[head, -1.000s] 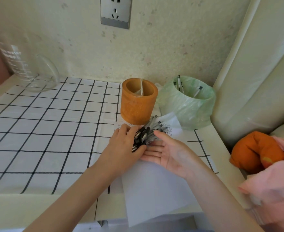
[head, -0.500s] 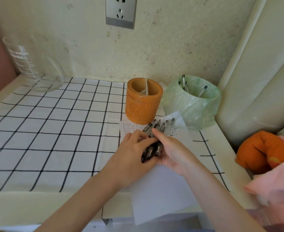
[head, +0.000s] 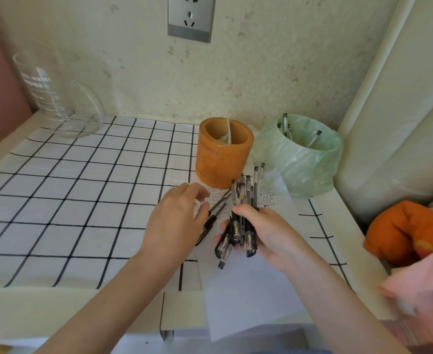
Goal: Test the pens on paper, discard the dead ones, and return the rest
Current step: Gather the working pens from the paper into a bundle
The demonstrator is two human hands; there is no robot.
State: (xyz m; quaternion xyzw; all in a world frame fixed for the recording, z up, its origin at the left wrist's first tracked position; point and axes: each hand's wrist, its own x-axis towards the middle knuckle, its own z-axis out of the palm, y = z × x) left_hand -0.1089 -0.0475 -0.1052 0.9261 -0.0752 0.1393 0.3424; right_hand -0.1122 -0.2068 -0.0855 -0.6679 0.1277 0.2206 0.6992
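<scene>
Checked cloth (head: 82, 200) covers the table (head: 57, 302), with a glass beaker (head: 54, 93) at its back left corner and a wall socket (head: 189, 16) above. A second ago both hands lay low over the pens on the paper (head: 248, 290) near the front right edge, sweeping them together. Now the right hand (head: 269, 233) has closed its fingers round the bundle of pens (head: 243, 190) and raised it, ends pointing toward the orange pen holder (head: 223, 159) at the back, while the left hand (head: 174, 221) has drawn off to the left. One stray pen (head: 216, 210) lies slanted on the paper just beside the left thumb. The left fingers are loosely curled, and whether they pinch that pen or only touch it cannot be told. Test scribbles (head: 266, 198) mark the far end of the sheet, and a few pens (head: 285, 126) already stand in the green-lined bin (head: 307, 169) at the back right corner, so testing and discarding look done. The gathering seems to be the start of the return step. The stray pen probably needs collecting before the bundle goes into the holder, which stands near and open.
</scene>
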